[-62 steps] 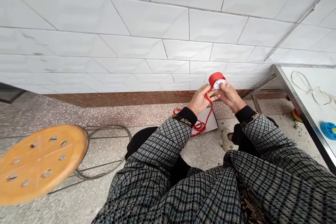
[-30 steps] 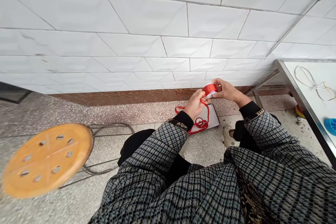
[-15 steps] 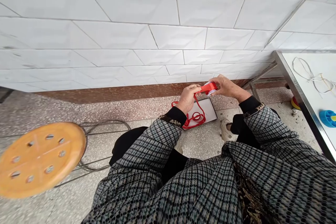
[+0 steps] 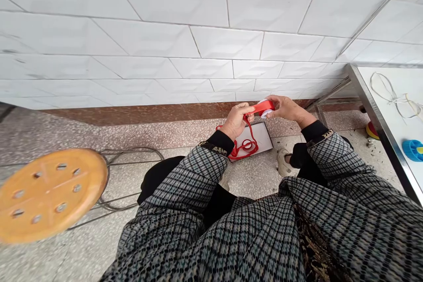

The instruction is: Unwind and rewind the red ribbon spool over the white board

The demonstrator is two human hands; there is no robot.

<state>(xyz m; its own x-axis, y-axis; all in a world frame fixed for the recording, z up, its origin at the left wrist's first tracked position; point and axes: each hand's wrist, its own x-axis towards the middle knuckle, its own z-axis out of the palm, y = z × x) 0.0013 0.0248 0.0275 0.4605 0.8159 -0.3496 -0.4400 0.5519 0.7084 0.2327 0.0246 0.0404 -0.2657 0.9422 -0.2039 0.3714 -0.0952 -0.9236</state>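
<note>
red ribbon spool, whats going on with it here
A seated person holds a red ribbon spool in the right hand. The left hand pinches the loose ribbon coming off it, which hangs in loops over a flat white panel on the floor. An orange stool stands to the left.

I am sitting in front of a white tiled wall (image 4: 211, 31) with a brown skirting strip (image 4: 132, 114). A speckled stone floor (image 4: 66, 136) is lying under me. An orange stool (image 4: 49, 194) is standing at my left, a steel-edged table (image 4: 393, 132) at my right.
</note>
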